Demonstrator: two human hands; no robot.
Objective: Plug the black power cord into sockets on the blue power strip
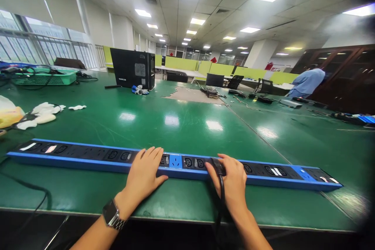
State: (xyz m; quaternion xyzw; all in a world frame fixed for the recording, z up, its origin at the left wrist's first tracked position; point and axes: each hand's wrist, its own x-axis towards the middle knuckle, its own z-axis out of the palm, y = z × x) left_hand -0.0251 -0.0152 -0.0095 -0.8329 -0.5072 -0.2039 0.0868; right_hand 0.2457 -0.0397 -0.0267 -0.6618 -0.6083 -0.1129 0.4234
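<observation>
A long blue power strip point(175, 161) with black socket modules lies lengthwise across the green table in front of me. My left hand point(144, 172) rests over its middle, fingers stretched across the top and thumb along the near side. My right hand point(231, 175) is closed around a black power cord plug point(217, 166), held down at the strip's sockets right of centre. From the plug, the black cord point(222, 199) runs toward the near table edge. Whether the plug is fully seated cannot be seen under my fingers.
A black computer case point(129, 68) stands at the back. At left are a green basket point(47, 77) with cables and white gloves point(43, 113). Blue-and-white gloves point(140, 90) lie by the case. A person in blue point(307, 82) bends at the far right. The table's near edge point(164, 218) runs below my hands.
</observation>
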